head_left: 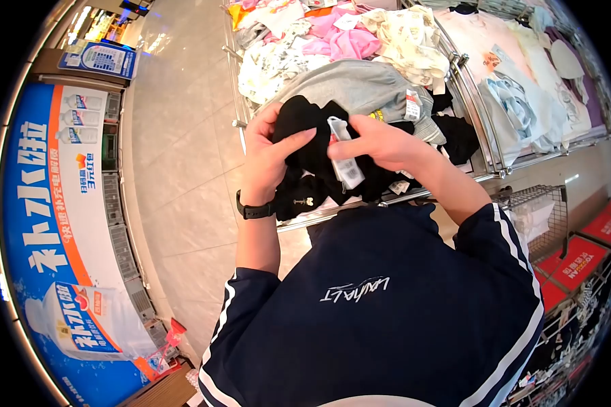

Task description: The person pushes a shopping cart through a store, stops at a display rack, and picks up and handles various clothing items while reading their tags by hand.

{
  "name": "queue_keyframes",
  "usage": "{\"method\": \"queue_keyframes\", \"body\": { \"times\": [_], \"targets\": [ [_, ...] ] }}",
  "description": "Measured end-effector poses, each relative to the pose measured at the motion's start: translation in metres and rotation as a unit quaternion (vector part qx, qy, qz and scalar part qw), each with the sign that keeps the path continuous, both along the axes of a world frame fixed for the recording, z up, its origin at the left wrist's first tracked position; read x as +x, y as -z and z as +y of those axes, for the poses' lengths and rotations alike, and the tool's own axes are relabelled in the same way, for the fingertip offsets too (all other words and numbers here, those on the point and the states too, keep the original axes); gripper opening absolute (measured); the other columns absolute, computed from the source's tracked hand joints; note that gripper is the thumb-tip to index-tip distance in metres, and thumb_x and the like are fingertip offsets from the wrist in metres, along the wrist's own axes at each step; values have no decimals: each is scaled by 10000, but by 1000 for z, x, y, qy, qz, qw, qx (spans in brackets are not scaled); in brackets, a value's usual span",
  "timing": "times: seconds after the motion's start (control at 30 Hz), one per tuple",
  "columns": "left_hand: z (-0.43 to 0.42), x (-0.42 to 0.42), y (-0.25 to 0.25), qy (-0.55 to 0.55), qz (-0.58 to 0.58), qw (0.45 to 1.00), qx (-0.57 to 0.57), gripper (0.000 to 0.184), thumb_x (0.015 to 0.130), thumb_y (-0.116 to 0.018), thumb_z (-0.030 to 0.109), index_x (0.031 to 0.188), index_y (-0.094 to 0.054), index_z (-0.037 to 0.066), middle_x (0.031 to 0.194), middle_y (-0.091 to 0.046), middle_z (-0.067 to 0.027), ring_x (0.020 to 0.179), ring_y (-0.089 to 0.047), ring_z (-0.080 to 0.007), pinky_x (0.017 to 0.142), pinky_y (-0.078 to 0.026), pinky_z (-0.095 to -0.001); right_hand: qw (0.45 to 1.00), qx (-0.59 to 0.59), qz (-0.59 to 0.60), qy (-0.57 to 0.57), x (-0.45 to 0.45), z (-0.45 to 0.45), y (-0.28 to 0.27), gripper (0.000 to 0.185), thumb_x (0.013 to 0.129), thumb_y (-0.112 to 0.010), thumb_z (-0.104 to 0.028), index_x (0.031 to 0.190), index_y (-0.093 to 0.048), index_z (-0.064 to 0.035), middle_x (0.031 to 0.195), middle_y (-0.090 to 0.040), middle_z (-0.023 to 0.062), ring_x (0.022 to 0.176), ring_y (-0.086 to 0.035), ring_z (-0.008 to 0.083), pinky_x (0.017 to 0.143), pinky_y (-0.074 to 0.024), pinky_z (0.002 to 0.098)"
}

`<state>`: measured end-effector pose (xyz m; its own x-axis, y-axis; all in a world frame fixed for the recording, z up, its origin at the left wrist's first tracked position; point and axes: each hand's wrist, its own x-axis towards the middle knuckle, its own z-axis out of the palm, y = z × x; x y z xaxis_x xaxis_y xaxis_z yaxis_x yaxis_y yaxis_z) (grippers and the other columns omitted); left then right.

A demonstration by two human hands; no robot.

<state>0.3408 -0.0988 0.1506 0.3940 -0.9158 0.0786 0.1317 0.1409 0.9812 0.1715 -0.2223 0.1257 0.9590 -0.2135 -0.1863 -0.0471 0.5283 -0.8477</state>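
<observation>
Both my hands are at a black garment (299, 125) above the near edge of a heap of clothes. On its left side, my left hand (271, 152) grips the cloth between thumb and fingers, with a black watch on the wrist. My right hand (380, 144) pinches at the garment's right, its thumb across a white hang tag (347, 168) with print on it. More black cloth with a small light print (304, 202) hangs just below my left hand. The kind of black garment cannot be made out. Behind it lies a grey garment (349, 85) with a tag.
Pink clothes (343, 41) and cream clothes (411, 44) are piled farther back on the metal-railed display. A second display with pale shirts (523, 88) stands to the right, above a wire basket (540, 217). A blue drink advertisement (41, 230) lines the tiled aisle (183, 122) at left.
</observation>
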Motion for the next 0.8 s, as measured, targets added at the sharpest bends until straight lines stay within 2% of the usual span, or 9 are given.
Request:
{"method": "queue_keyframes", "body": {
  "times": [0.1, 0.17, 0.2, 0.3, 0.37, 0.43, 0.63, 0.73, 0.8],
  "targets": [
    [-4, 9, 18, 19, 46, 990, -130, 502, 768, -670, 76, 1230, -498, -19, 1158, -609, -162, 1055, -606, -229, 950, -471, -377, 994, 97, -48, 4, 12, 1, -2, 252, 781, -750, -136, 981, -632, -39, 875, -652, 27, 778, -645, 130, 668, -516, 284],
    [-9, -1, 31, 95, 176, 965, -172, 636, 773, -675, 133, 1334, -416, -18, 1283, -543, -177, 1148, -561, -263, 992, -440, -420, 977, 169, -120, 47, 11, -1, -14, 208, 806, -724, -112, 987, -641, -55, 873, -664, 13, 788, -652, 117, 686, -523, 286],
    [-5, -3, 58, 91, 203, 972, -74, 724, 764, -704, 166, 1379, -373, -27, 1365, -485, -172, 1203, -522, -277, 1028, -404, -434, 965, 190, -173, 51, 12, -6, -17, 196, 830, -699, -104, 1014, -643, -64, 900, -672, 9, 816, -662, 123, 719, -536, 291],
    [-7, -26, 83, 380, 53, 923, 37, 625, 680, -791, 35, 1246, -528, 8, 1067, -634, -79, 1018, -593, -195, 914, -464, -346, 932, 252, -238, 104, 7, -34, -31, 208, 869, -663, -123, 1063, -638, -53, 968, -676, 26, 879, -673, 155, 774, -552, 321],
    [12, -26, 120, 314, -98, 937, 121, 425, 767, -723, 25, 1164, -575, -11, 1042, -637, -40, 941, -597, -134, 808, -490, -279, 924, 214, -277, 152, -2, -64, -25, 217, 888, -648, -146, 1076, -631, -40, 1002, -672, 42, 903, -671, 166, 787, -555, 336],
    [30, -12, 137, 267, -3, 930, 252, 338, 805, -687, 48, 1127, -604, -19, 1006, -652, -35, 895, -607, -118, 786, -493, -264, 921, 174, -265, 225, -15, -92, -11, 161, 930, -585, -156, 1060, -620, -68, 979, -682, 54, 849, -687, 177, 755, -574, 329],
    [87, 52, 152, 203, 61, 928, 308, 225, 896, -638, 165, 1041, -644, -7, 846, -633, 30, 734, -546, -43, 681, -455, -218, 916, 180, -178, 312, -57, -120, 42, 201, 926, -566, -122, 1105, -601, -36, 1037, -676, 68, 924, -676, 189, 824, -558, 323],
    [99, 66, 192, 103, -33, 956, 271, 205, 962, -565, 235, 924, -613, 39, 815, -553, 80, 766, -489, -20, 695, -415, -196, 910, 198, -108, 348, -68, -131, 83, 119, 904, -595, -105, 1013, -625, -68, 951, -678, 34, 879, -675, 166, 763, -563, 314],
    [97, 59, 207, 46, 37, 967, 249, 183, 977, -542, 219, 951, -603, 49, 848, -541, 83, 784, -485, -18, 711, -416, -192, 900, 225, -100, 359, -66, -126, 95, 93, 899, -596, -104, 983, -627, -78, 926, -679, 25, 867, -676, 158, 768, -552, 311]
  ]
}}
